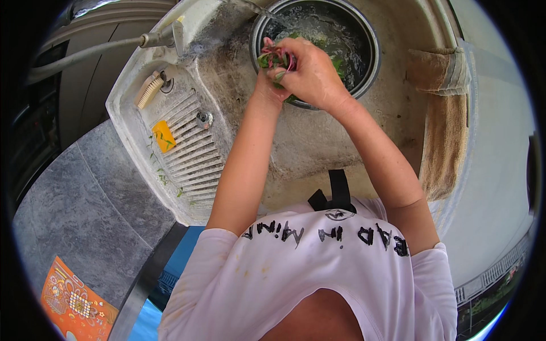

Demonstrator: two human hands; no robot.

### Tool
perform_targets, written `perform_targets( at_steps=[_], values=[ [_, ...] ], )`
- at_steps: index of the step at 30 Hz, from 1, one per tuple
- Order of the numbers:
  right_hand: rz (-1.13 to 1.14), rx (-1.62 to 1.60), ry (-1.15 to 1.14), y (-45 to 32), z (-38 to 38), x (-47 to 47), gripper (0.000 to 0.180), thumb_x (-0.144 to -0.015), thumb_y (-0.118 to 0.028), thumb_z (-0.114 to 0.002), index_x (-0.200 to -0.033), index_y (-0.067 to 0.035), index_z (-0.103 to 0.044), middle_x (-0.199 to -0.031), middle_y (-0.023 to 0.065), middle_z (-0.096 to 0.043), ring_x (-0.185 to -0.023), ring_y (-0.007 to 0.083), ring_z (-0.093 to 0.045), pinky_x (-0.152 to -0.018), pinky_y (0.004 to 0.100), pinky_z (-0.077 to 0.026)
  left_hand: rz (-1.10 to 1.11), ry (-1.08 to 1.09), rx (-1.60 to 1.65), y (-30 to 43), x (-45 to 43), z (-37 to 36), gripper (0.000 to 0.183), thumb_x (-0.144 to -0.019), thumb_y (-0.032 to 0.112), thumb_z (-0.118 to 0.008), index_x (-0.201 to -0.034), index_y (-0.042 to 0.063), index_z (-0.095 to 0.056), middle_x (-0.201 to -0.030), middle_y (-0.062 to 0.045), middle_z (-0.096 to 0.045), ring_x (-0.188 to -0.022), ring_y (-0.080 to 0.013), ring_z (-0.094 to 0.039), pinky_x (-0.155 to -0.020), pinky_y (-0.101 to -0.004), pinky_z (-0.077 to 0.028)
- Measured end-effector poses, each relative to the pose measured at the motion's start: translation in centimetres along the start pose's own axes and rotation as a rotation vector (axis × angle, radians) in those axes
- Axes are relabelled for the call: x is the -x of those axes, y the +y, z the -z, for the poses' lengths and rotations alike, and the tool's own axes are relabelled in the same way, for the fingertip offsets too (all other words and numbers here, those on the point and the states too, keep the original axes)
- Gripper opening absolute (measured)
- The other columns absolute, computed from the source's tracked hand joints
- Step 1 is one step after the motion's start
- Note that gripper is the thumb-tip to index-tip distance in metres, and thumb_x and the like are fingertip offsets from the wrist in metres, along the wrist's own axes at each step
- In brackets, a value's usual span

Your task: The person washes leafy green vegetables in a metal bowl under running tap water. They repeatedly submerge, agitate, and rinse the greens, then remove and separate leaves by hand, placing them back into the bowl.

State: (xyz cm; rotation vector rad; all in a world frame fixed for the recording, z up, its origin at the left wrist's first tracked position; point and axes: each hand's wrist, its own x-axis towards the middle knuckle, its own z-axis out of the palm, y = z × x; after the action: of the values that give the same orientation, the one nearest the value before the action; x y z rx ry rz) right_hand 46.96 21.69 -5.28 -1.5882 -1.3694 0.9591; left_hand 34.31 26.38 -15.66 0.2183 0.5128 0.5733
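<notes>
A bunch of leafy greens with pinkish-red stems [279,57] is squeezed between both my hands, over the near left rim of a round metal basin [375,64]. My right hand [315,70] wraps the bunch from above. Beneath and partly hidden by it, my left hand [273,87] supports the bunch, with its fingertips showing on the far side. Water [264,12] streams into the basin from the top, and the surface there is churned. More green leaves [337,66] float in the water next to my right hand.
The basin stands in a stained stone-like sink [307,140]. On the ribbed drainboard [192,157] at left lie a scrub brush [149,90], a yellow sponge [164,136] and thin green sprigs [162,177]. A hose tap [162,36] is above them. Brown towels [443,145] hang over the right edge.
</notes>
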Motion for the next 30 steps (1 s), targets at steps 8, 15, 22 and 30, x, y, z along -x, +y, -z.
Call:
perform_targets(
  at_steps=[8,15,22,30],
  values=[
    [0.168,0.425,0.182,2.4,-1.4,-0.5,0.024,-0.073,-0.028,-0.072,-0.085,-0.010,-0.063,-0.082,0.0088,-0.056,-0.071,0.0319,-0.062,-0.061,0.0426,-0.052,-0.512,0.160,-0.025,-3.4,-1.5,-1.7,0.034,-0.094,0.039,-0.051,-0.109,0.009,-0.056,-0.104,-0.005,-0.059,-0.103,-0.0206,-0.056,-0.090,-0.0399,-0.047],
    [0.023,0.716,0.047,8.5,4.2,-2.6,0.061,-0.079,-0.013,-0.069,-0.135,-0.018,-0.045,-0.134,0.0211,-0.043,-0.107,0.0422,-0.055,-0.087,0.0447,-0.050,-0.391,0.608,-1.055,-0.2,0.9,-3.9,0.070,-0.089,0.051,-0.057,-0.134,0.001,-0.038,-0.130,-0.016,-0.047,-0.121,-0.0265,-0.047,-0.102,-0.0407,-0.039],
    [-0.218,0.596,0.005,10.7,-0.2,0.0,0.059,-0.080,-0.018,-0.062,-0.136,-0.011,-0.042,-0.137,0.0252,-0.039,-0.100,0.0469,-0.058,-0.086,0.0498,-0.049,-0.044,0.677,-1.554,-1.9,-3.4,-0.1,0.096,-0.082,0.069,-0.053,-0.140,-0.003,-0.029,-0.143,-0.029,-0.023,-0.128,-0.0431,-0.032,-0.104,-0.0514,-0.030],
    [-0.630,-0.632,-0.082,6.0,-1.7,-0.8,0.059,-0.077,-0.012,-0.055,-0.132,0.003,-0.039,-0.124,0.0190,-0.047,-0.106,0.0272,-0.052,-0.089,0.0345,-0.043,0.108,0.440,-0.601,-0.4,-0.8,-2.6,0.112,-0.058,0.074,-0.073,-0.138,0.004,-0.036,-0.130,-0.017,-0.048,-0.120,-0.0277,-0.049,-0.092,-0.0422,-0.047]
  ],
)
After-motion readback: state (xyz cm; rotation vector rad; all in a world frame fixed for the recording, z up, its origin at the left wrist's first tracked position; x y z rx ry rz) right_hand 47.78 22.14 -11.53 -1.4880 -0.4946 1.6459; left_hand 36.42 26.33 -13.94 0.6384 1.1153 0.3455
